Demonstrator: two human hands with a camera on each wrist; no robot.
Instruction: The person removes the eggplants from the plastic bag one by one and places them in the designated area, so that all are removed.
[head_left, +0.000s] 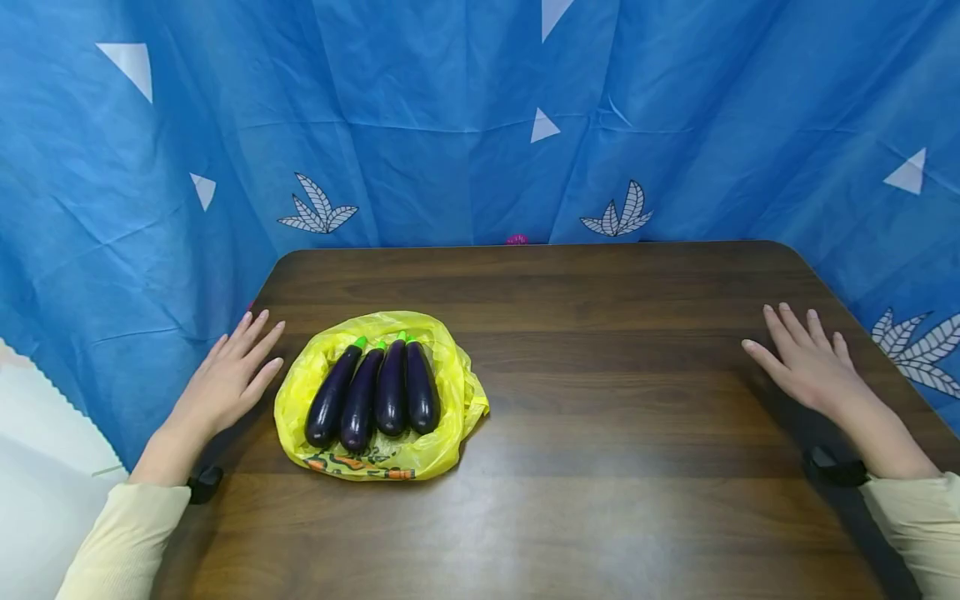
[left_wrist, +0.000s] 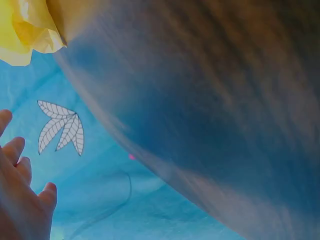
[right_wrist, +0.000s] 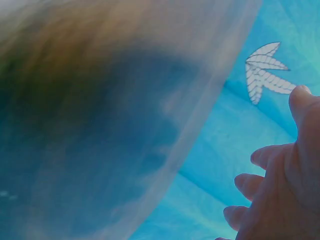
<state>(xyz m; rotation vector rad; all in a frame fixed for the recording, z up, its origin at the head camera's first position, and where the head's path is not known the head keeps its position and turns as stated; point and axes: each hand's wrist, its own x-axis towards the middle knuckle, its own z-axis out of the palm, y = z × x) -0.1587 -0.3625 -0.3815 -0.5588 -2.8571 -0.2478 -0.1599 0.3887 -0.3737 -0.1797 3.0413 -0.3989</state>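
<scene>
Four eggplants (head_left: pixel 390 392) lie side by side on the left part of the counter (head_left: pixel 600 358), inside one yellow plastic bag (head_left: pixel 463 400). Their green stem ends (head_left: pixel 361 342) all point to the far side and their rounded ends to the near side, perhaps laid in a row so that each one can be seen and picked out singly. The bag's rim is folded outward around them, likely to leave the mouth wide and keep the four together without rolling.

Both hands hold nothing. The left hand (head_left: pixel 228 375) is just left of the bag, apart from it, fingers straight and somewhat spread. The right hand (head_left: pixel 813 367) is well apart, over the counter's right end, fingers spread wide; its shadow suggests that it is raised. The pose, palms down and clear of the eggplants, looks like one of rest.

There are two pale sleeves (head_left: pixel 123 533) and two dark wrist straps (head_left: pixel 832 467). Beyond the counter hangs a blue cloth (head_left: pixel 420 83) with three leaf prints (head_left: pixel 315 196) visible from the head.
</scene>
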